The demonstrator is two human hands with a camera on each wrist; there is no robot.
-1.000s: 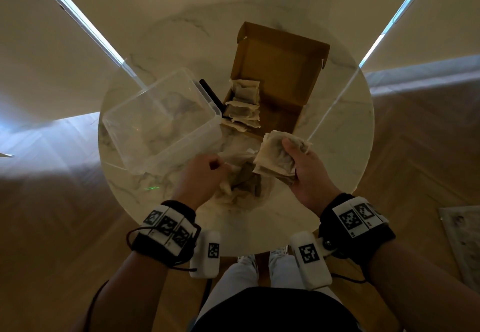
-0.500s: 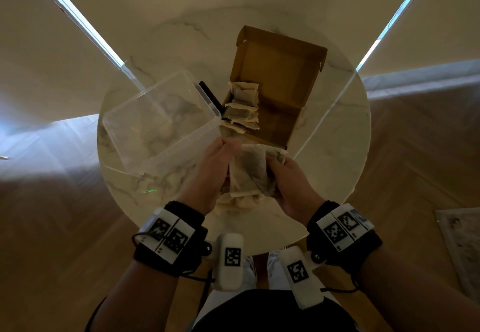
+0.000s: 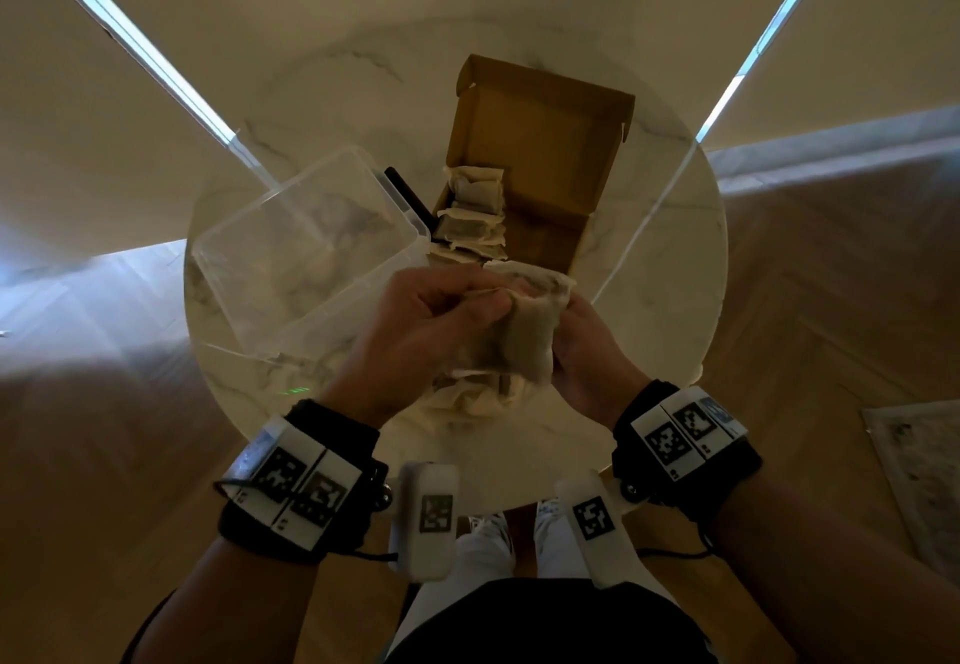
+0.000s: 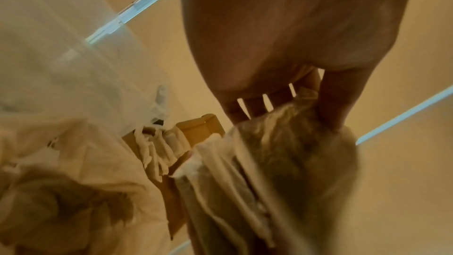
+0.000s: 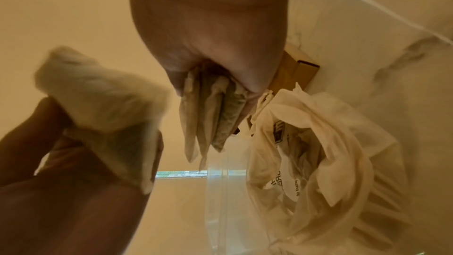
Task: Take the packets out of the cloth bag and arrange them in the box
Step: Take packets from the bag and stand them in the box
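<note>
Above the crumpled cloth bag (image 3: 467, 398) both hands meet. My right hand (image 3: 563, 323) grips a stack of several pale packets (image 5: 210, 113) on edge. Pressed against that stack is one more packet (image 5: 102, 108), which my left hand (image 3: 488, 302) pinches between thumb and fingers (image 4: 328, 108). Behind them the brown cardboard box (image 3: 545, 154) stands open with its lid up, and a row of packets (image 3: 472, 211) fills its left side. In the right wrist view the bag's mouth (image 5: 306, 143) gapes open, and its inside is hard to make out.
A clear plastic container (image 3: 306, 252) sits to the left of the box on the round marble table (image 3: 660, 268). A thin black object (image 3: 410, 190) lies between the container and the box. Wooden floor surrounds the table, and a rug (image 3: 924, 471) lies at the right.
My left hand came up out of the bag with a packet and moved right. My right hand brought its stack left, so both hands now meet above the bag.
</note>
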